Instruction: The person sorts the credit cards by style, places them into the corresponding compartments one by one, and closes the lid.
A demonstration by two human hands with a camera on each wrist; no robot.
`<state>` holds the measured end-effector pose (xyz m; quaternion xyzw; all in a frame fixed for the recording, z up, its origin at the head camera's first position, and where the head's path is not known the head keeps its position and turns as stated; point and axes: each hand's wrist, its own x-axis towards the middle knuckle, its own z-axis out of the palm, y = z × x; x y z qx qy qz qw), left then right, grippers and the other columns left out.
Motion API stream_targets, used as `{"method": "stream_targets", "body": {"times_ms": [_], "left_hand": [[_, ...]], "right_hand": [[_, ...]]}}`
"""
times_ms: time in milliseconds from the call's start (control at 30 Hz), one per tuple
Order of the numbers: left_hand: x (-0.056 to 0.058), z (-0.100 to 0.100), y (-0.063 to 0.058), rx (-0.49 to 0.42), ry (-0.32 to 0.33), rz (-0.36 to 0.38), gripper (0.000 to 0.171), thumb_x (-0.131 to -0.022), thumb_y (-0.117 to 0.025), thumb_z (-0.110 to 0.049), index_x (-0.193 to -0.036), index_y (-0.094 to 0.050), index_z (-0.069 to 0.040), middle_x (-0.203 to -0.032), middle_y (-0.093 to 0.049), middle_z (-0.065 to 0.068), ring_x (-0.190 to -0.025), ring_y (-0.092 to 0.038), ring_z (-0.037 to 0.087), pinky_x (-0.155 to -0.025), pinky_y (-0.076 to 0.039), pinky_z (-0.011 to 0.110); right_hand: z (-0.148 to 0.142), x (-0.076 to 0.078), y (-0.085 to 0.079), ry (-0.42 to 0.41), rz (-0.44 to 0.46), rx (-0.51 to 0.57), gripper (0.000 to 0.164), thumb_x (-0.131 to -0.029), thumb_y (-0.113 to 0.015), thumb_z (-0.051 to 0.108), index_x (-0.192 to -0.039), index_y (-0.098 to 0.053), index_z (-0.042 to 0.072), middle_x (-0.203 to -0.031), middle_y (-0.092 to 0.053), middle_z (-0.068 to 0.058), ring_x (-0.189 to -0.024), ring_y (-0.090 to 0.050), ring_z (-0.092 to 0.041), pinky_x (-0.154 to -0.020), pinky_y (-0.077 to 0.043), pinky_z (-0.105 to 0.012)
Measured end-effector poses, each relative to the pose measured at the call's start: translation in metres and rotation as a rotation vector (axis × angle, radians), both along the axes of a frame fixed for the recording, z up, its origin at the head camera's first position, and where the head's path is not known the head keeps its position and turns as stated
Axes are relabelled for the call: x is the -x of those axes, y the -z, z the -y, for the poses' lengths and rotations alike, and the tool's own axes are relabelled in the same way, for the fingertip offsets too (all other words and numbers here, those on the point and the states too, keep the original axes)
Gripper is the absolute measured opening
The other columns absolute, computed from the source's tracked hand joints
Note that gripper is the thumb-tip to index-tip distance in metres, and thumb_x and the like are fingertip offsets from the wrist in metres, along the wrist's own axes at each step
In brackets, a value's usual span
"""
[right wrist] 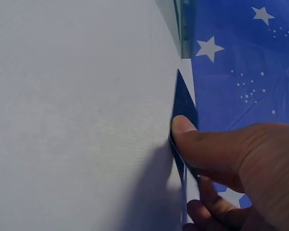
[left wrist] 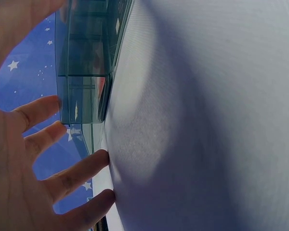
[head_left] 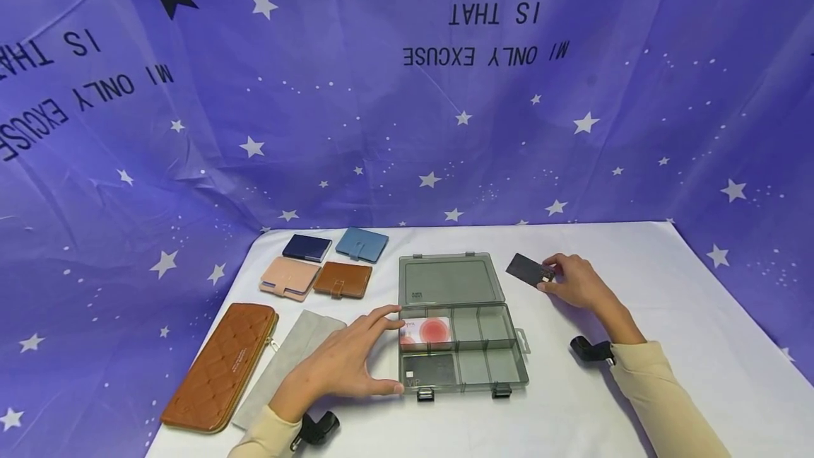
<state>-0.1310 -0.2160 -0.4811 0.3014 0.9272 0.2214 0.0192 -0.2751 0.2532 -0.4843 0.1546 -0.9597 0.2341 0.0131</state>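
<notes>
A dark card [head_left: 525,268] is pinched between the thumb and fingers of my right hand [head_left: 580,283], low over the table to the right of the box. In the right wrist view the thumb presses on the card [right wrist: 184,103], seen nearly edge-on. My left hand [head_left: 346,357] spreads along the left side of a translucent grey-green compartment box [head_left: 499,345], thumb by its front corner and fingertips at its back left edge. The box lid [head_left: 451,281] lies folded back. A white card with red circles [head_left: 434,331] lies in the rear left, and a dark VIP card [head_left: 439,370] in the front left.
Left of the box are a brown quilted wallet [head_left: 219,366] and a grey pouch [head_left: 286,359], partly behind my left hand. Behind them sit card holders: dark blue [head_left: 307,247], light blue [head_left: 362,244], pink [head_left: 289,276] and brown [head_left: 343,279]. A purple star curtain [head_left: 407,126] surrounds the white table.
</notes>
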Motion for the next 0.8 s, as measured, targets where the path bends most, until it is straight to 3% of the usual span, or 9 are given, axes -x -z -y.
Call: {"method": "stream_targets", "body": {"times_ms": [133,333,533,800], "left_hand": [[-0.001,0.000,0.000,-0.002,0.000,0.004,0.095,-0.082,-0.080,-0.074,-0.158,-0.052,-0.025,-0.173,-0.035,-0.001,-0.141,-0.055,0.027,-0.091,-0.058,0.055],[0.000,0.000,0.000,-0.002,-0.002,0.011,0.095,-0.082,-0.080,-0.074,-0.158,-0.052,-0.025,-0.173,-0.035,-0.001,-0.142,-0.054,0.027,-0.090,-0.057,0.055],[0.000,0.000,-0.001,0.003,0.000,0.021,0.096,-0.083,-0.078,-0.077,-0.159,-0.050,-0.026,-0.173,-0.034,-0.003,-0.144,-0.053,0.027,-0.089,-0.057,0.056],[0.002,0.000,0.000,0.009,-0.003,0.027,0.096,-0.083,-0.079,-0.075,-0.160,-0.049,-0.026,-0.174,-0.034,-0.002,-0.143,-0.053,0.029,-0.090,-0.058,0.058]], "right_hand": [[0.001,-0.001,-0.002,-0.017,-0.029,0.034,0.046,-0.087,-0.088,0.014,-0.123,-0.069,-0.007,-0.100,-0.066,-0.021,-0.097,-0.060,-0.038,-0.082,-0.048,-0.051],[0.003,-0.001,0.001,-0.013,-0.054,0.045,0.033,-0.096,-0.080,0.012,-0.126,-0.070,0.002,-0.100,-0.071,-0.017,-0.096,-0.066,-0.039,-0.082,-0.053,-0.057],[0.007,-0.004,-0.008,0.023,-0.097,0.074,0.025,-0.103,-0.072,0.011,-0.128,-0.069,0.008,-0.086,-0.073,-0.005,-0.071,-0.061,-0.020,-0.062,-0.046,-0.038],[0.031,-0.019,-0.039,-0.021,-0.256,0.204,0.026,-0.100,-0.075,0.007,-0.126,-0.071,0.008,-0.087,-0.075,-0.004,-0.088,-0.077,-0.034,-0.079,-0.057,-0.052]]}}
